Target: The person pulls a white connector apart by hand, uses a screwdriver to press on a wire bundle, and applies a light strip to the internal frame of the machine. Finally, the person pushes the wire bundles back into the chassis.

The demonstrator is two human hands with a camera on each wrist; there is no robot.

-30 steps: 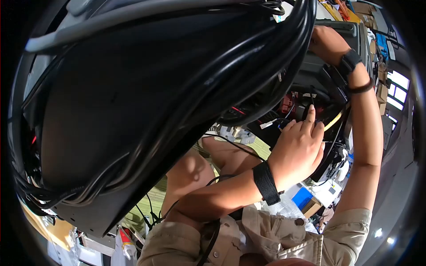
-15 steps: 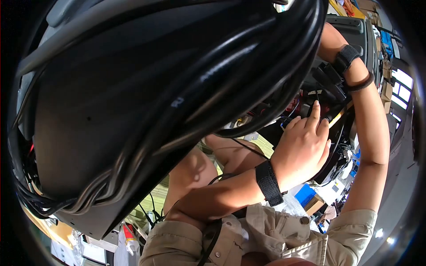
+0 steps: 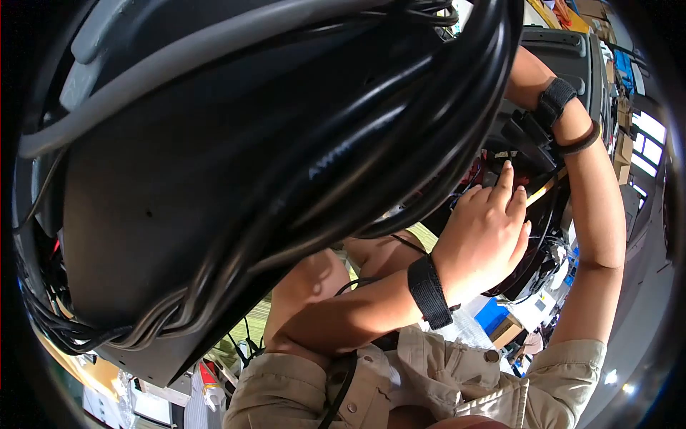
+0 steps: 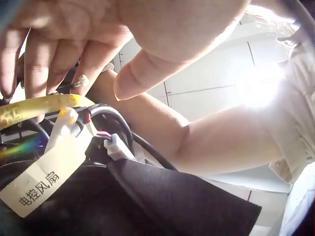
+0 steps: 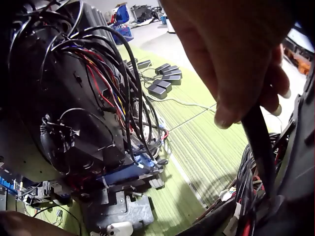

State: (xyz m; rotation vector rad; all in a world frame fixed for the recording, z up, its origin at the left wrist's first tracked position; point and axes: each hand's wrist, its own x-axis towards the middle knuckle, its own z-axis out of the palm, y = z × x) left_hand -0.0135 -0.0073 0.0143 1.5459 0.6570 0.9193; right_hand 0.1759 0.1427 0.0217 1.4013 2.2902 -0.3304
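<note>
My left hand (image 3: 482, 232) reaches into a dark wiring bay, its index finger stretched out and the others spread loosely. In the left wrist view its fingers hang behind a yellow sleeve (image 4: 42, 109), above white plug connectors (image 4: 118, 147) and a paper tag (image 4: 42, 184) with printed characters. My right hand (image 5: 236, 59) pinches a black flat strip (image 5: 258, 142) between thumb and fingers; the strip runs down into the wiring. In the head view that hand is mostly hidden behind a thick bundle of black cables (image 3: 429, 136), with its wristband showing.
A large black panel (image 3: 179, 193) fills the left of the head view, with cables draped over it. In the right wrist view, a black unit with colored wires (image 5: 101, 93) stands on the green striped floor (image 5: 197, 142), near several black boxes (image 5: 167, 73). A blue box (image 3: 489, 314) lies further off.
The black panel and cable bundle have shifted in the head view, and the right hand has slipped behind the cables. The left hand has barely moved, its index finger still outstretched.
</note>
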